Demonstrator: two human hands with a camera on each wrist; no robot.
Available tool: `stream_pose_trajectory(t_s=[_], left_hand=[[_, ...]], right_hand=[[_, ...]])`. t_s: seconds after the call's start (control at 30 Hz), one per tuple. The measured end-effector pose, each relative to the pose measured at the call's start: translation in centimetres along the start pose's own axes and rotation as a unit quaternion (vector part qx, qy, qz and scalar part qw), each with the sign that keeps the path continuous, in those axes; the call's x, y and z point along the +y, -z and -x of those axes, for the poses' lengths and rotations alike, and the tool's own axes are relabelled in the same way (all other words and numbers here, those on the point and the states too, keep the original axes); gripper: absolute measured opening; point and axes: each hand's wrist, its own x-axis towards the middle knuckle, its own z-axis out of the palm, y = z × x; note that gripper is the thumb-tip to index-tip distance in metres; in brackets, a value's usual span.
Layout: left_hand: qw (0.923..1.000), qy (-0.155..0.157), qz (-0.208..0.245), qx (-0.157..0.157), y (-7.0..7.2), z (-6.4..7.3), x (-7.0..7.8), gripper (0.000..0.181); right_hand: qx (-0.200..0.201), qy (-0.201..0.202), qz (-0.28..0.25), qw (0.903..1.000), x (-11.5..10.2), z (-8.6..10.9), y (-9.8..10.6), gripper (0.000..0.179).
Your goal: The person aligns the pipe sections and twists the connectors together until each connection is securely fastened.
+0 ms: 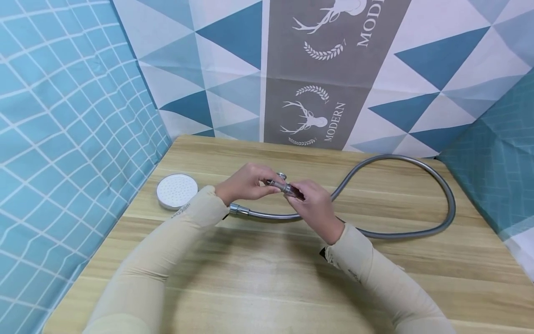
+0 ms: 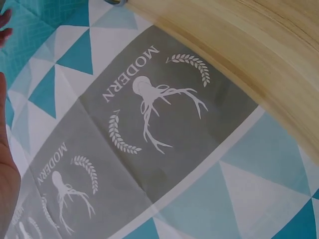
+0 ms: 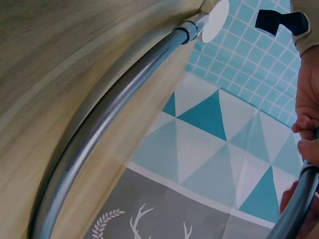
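Note:
Above the middle of the wooden table, in the head view, my left hand (image 1: 246,183) pinches a small chrome fitting (image 1: 281,187) with a round knob. My right hand (image 1: 314,204) grips the hose end beside it; the ends meet between the fingers, and whether they are threaded together is hidden. The grey metal hose (image 1: 390,234) loops out to the right and returns behind my right hand to the shower head (image 1: 177,191), which lies face up at the left. In the right wrist view, the held hose (image 3: 296,211) runs up to the hands.
The wooden table (image 1: 258,273) has a blue grid-patterned sheet (image 1: 66,111) at its left and a triangle-and-deer patterned sheet (image 1: 233,37) behind it. A teal sheet (image 1: 500,157) borders the right side. Another stretch of hose (image 3: 104,114) lies near the right wrist camera.

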Motion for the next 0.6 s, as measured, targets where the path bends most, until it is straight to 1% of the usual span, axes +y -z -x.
stream_pose_trajectory(t_s=[0.07,0.17,0.3,0.43,0.53,0.6], left_hand=[[1.0,0.001,0.001,0.0,0.09,-0.02,-0.01,0.014],[1.0,0.0,0.001,-0.002,0.2,-0.03,-0.02,0.014],[1.0,0.003,0.003,-0.008,0.26,0.01,0.01,0.013],[0.9999,0.006,0.005,-0.01,0.25,0.03,0.11,0.013],[0.9999,0.006,0.012,-0.009,0.22,0.08,0.15,0.013],[0.9998,0.004,0.017,-0.007,0.18,0.13,0.13,0.013]], right_hand=[[0.018,0.022,-0.003,0.9996,0.01,-0.05,-0.19,0.022],[0.02,0.036,-0.013,0.9991,0.1,0.02,-0.27,0.026],[0.007,0.042,-0.018,0.9989,0.2,0.12,-0.21,0.031],[-0.009,0.046,-0.022,0.9987,0.22,0.06,-0.08,0.032],[-0.023,0.045,-0.032,0.9982,0.22,-0.07,0.1,0.031],[-0.036,0.037,-0.048,0.9975,0.23,-0.19,0.27,0.028]])
